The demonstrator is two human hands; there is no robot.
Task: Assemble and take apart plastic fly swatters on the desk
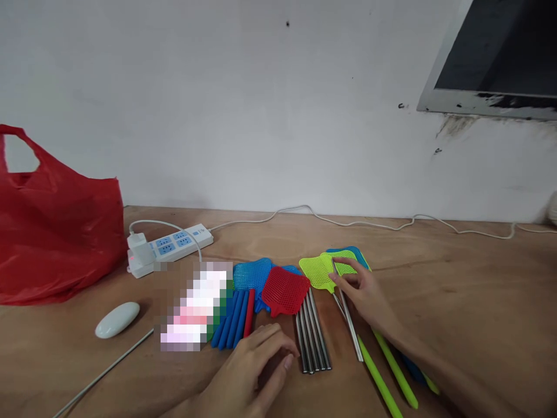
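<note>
My right hand (363,290) pinches a thin metal rod (348,319) near its upper end, with the rod slanting down towards me. Just beyond the fingers lie lime-green fly swatter heads (317,273), one with a metal stem. My left hand (256,368) is half curled with a gap between thumb and fingers, and nothing shows in it. Beside its fingertips is a row of several metal rods (313,339). A red swatter head (286,290) overlaps blue swatter heads (252,276) above that hand. Several blue handles (230,319) and a red handle (249,313) lie left of the rods.
Lime-green handles (378,377) lie under and beside my right forearm. To the left are a blurred-out bright screen (195,307), a white computer mouse (117,320), a power strip (174,249) with cable, and a red plastic bag (61,232). A wall rises behind the wooden table (478,302).
</note>
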